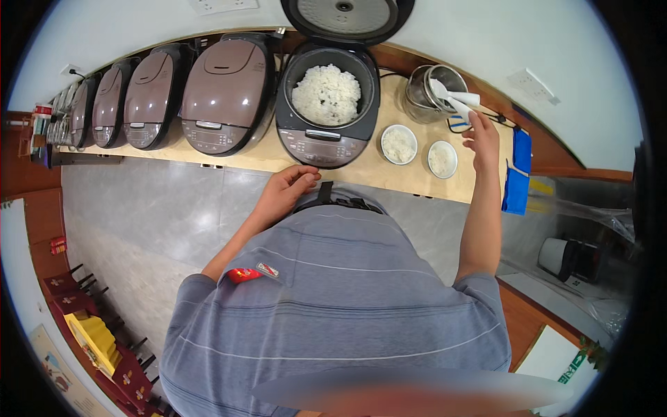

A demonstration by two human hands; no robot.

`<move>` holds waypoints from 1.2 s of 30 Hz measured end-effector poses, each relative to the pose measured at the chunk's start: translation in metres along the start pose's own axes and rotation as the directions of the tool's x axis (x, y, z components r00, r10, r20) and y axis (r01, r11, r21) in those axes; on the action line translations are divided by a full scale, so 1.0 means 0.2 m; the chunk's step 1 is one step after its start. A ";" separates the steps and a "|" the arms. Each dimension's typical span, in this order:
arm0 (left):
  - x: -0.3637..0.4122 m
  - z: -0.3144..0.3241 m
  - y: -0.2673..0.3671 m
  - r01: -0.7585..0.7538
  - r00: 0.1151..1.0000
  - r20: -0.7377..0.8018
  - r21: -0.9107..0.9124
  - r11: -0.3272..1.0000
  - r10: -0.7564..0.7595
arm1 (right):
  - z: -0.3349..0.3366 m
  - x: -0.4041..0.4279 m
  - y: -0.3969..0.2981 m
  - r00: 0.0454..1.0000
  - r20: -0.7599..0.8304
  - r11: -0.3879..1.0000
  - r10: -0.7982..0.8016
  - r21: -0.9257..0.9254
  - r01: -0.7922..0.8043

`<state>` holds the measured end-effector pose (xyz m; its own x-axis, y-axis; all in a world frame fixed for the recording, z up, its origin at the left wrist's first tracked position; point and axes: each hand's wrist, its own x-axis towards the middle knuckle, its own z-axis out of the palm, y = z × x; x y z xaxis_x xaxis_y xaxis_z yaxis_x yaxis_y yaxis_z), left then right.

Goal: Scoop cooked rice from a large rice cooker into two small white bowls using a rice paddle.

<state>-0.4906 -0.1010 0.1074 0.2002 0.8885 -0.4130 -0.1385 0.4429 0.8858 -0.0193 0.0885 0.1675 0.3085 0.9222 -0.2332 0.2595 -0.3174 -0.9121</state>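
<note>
My right hand (482, 140) is at the handle of a white rice paddle (457, 106), whose blade end rests in a metal pot (417, 96). Another white handle leans out of the same pot. My left hand (289, 186) is at the front edge of the counter, fingers curled, with nothing seen in it. Before me a rice cooker (323, 148) has its lid (344, 18) raised, and white rice (327, 96) lies heaped inside. Two white bowls of rice, a left one (399, 145) and a right one (442, 159), sit on the counter between the cooker and my right hand.
Several closed rice cookers (224, 94) line the wooden counter (365, 180) to the left. A blue cloth-like item (516, 193) hangs at its right end. Wall sockets (532, 85) are on the wall behind. Chairs (78, 302) are at the lower left.
</note>
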 end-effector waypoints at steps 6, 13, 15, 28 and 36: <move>0.02 -0.20 -0.03 -0.013 1.000 -0.012 -0.026 1.000 0.013 | 0.08 -0.10 -0.09 0.828 -0.225 0.808 -0.514 -0.450 0.380; 0.06 -0.35 0.03 -0.030 0.999 0.028 0.109 0.994 0.027 | 0.54 -0.23 -0.70 0.679 -0.053 0.636 -0.732 -0.409 0.654; 0.06 -0.39 0.03 -0.100 0.994 0.053 0.194 0.976 0.091 | 0.70 -0.23 -0.85 0.607 -0.026 0.562 -0.794 -0.412 0.717; -0.07 -0.62 -0.05 -0.092 0.995 0.038 0.038 0.995 0.091 | 1.17 0.08 -1.14 0.505 0.114 0.323 -0.856 -0.645 0.693; -0.04 -0.72 -0.08 -0.149 0.985 0.108 0.146 0.978 0.133 | 1.16 0.14 -1.11 0.436 0.066 0.269 -0.897 -0.703 0.659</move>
<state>-0.6287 -0.0976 0.0663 0.2839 0.9213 -0.2657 -0.0237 0.2837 0.9586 -0.2800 0.2355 0.2850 -0.1584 0.7019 0.6945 0.9161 0.3668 -0.1618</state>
